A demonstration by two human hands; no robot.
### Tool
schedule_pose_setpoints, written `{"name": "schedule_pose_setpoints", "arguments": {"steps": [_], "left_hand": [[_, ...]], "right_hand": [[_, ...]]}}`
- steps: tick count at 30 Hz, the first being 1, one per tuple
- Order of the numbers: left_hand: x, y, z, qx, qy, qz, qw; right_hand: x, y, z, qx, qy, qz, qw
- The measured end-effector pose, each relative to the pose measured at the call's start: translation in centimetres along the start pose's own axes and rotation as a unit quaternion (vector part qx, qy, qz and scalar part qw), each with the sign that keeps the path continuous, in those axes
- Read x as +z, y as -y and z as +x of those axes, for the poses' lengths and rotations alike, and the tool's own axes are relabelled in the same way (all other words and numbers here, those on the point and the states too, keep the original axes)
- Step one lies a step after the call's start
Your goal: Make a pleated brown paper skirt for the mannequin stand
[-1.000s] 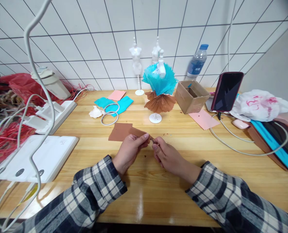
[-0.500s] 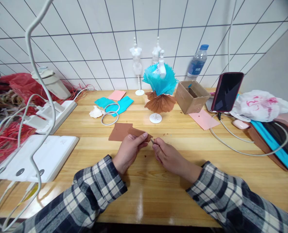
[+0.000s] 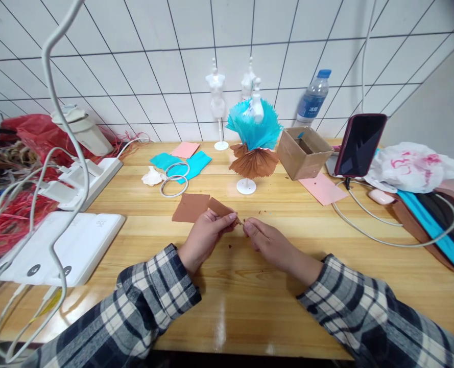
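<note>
My left hand (image 3: 206, 236) pinches a folded strip of brown crepe-like paper (image 3: 219, 207) between thumb and fingers. The strip's right end is jagged. Close by on the right, my right hand (image 3: 267, 240) is closed around a small metal tool (image 3: 241, 222); only its thin tip shows, at the jagged paper end, and I cannot make out its kind. Behind my left hand a flat brown sheet (image 3: 190, 208) lies on the table. Beyond my hands stands a white mini dress form (image 3: 256, 108) wearing a pleated turquoise paper top (image 3: 242, 125) and a brown pleated paper piece (image 3: 254, 162).
Silver rings (image 3: 174, 186) lie on turquoise paper (image 3: 199, 166). A cardboard box (image 3: 305, 161), water bottle (image 3: 313, 99) and propped phone (image 3: 360, 145) stand at back right. A power strip (image 3: 96, 181), white device (image 3: 58, 250) and hanging cable (image 3: 50, 76) are left. Brown scraps (image 3: 263, 211) are scattered.
The tool's tip has shifted slightly at the paper's right end, and less of it shows. The folded strip has turned a little in my left hand. The view has shifted slightly.
</note>
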State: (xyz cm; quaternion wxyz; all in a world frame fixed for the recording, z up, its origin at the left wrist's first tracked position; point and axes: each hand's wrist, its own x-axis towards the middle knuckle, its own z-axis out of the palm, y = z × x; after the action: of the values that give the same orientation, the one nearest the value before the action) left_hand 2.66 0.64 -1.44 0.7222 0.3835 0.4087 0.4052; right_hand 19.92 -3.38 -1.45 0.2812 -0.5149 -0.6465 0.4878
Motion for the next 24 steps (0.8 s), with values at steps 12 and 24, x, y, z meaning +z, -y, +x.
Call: {"name": "schedule_pose_setpoints", "arguments": {"steps": [12, 24], "left_hand": [[-0.44, 0.11, 0.22, -0.017, 0.019, 0.004, 1.000], [-0.34, 0.11, 0.25, -0.024, 0.017, 0.004, 1.000]], "right_hand": [[-0.19, -0.28, 0.27, 0.048, 0.035, 0.085, 0.995], [-0.36, -0.22, 0.40, 0.049, 0.042, 0.090, 0.994]]}}
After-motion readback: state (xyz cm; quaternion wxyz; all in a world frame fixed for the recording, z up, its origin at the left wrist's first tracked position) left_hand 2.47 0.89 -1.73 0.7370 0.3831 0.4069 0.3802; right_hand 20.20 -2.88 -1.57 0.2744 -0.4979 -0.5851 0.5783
